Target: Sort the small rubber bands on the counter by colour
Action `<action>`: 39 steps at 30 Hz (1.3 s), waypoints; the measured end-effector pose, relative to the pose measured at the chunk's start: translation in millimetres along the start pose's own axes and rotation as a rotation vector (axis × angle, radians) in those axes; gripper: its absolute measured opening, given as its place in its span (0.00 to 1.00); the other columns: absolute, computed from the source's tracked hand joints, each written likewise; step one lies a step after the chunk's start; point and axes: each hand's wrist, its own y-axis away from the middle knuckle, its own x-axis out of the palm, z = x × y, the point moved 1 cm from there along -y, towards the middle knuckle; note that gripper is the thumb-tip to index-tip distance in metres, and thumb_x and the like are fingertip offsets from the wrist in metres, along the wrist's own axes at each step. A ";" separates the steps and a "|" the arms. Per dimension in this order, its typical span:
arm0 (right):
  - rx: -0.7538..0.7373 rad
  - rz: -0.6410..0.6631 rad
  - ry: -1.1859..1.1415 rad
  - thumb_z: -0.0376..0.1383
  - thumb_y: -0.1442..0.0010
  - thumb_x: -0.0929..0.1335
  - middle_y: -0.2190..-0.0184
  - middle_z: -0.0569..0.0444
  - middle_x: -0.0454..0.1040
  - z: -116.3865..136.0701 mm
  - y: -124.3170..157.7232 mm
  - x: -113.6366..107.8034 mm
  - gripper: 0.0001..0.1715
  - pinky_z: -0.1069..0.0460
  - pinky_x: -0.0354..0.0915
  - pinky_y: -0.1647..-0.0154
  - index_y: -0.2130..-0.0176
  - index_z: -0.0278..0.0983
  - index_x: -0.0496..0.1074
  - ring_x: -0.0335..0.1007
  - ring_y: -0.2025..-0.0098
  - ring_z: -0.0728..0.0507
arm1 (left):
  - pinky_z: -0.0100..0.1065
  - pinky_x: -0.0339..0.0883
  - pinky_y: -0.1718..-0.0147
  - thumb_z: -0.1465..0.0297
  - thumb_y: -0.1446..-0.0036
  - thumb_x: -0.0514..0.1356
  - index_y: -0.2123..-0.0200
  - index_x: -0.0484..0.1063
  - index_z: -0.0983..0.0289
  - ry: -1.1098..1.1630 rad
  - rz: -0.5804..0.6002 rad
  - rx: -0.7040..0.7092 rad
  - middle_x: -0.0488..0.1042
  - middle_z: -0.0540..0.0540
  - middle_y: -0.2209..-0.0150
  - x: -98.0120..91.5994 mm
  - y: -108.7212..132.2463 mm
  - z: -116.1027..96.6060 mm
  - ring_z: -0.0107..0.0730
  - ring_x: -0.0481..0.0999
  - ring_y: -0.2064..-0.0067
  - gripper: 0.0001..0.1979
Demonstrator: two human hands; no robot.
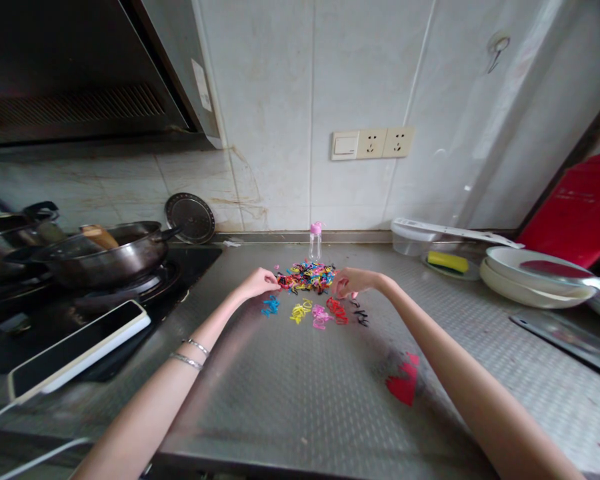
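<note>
A mixed heap of small coloured elastic bands (307, 275) lies on the steel counter (300, 393). In front of it sit small sorted piles: blue (271, 306), yellow (301, 311), pink (320, 316), red (337, 310) and black (361, 316). My left hand (257, 282) is curled at the heap's left edge, fingertips pinched on bands there. My right hand (353, 281) is curled at the heap's right edge, above the red pile, fingers pinched on what looks like a red band. A small clear bottle with a pink cap (315, 243) stands behind the heap.
A pan (105, 257) sits on the stove at left, and a phone (75, 347) lies near it with a cable. White bowls (530, 277), a yellow sponge (447, 261) and a clear tub (413, 239) are at right. Red scraps (404, 381) lie on the near counter.
</note>
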 end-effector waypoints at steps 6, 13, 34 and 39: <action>0.028 -0.048 -0.015 0.30 0.57 0.64 0.70 0.51 0.74 -1.2 -1.6 0.0 0.16 0.58 0.65 0.77 0.65 0.34 0.73 0.69 0.70 0.48 | 0.27 0.56 0.77 0.64 0.60 0.60 0.73 0.74 0.69 -0.048 -0.007 0.000 0.72 0.52 0.80 2.4 0.1 -0.5 0.27 0.67 0.77 0.14; -0.011 -0.133 -0.016 0.30 0.56 0.62 0.75 0.54 0.72 -5.6 -3.6 -3.0 0.12 0.59 0.62 0.79 0.70 0.34 0.72 0.66 0.75 0.51 | 0.28 0.59 0.74 0.68 0.58 0.56 0.74 0.75 0.70 -0.074 -0.004 0.010 0.75 0.56 0.75 -3.9 1.4 -1.2 0.30 0.70 0.75 0.12; -0.049 -0.507 0.407 0.32 0.49 0.62 0.66 0.53 0.75 -13.9 -15.4 13.4 0.14 0.58 0.57 0.68 0.62 0.40 0.73 0.68 0.65 0.47 | 0.26 0.59 0.69 0.72 0.52 0.55 0.71 0.76 0.68 -0.168 0.080 0.361 0.76 0.54 0.73 62.4 9.7 -109.5 0.28 0.70 0.71 0.11; -0.018 -0.550 0.436 0.36 0.47 0.63 0.65 0.55 0.74 -12.9 -13.5 16.8 0.11 0.58 0.57 0.69 0.64 0.41 0.72 0.68 0.64 0.47 | 0.26 0.59 0.69 0.72 0.54 0.56 0.70 0.77 0.65 -0.216 0.159 0.380 0.76 0.53 0.73 84.8 7.3 -117.3 0.27 0.70 0.71 0.11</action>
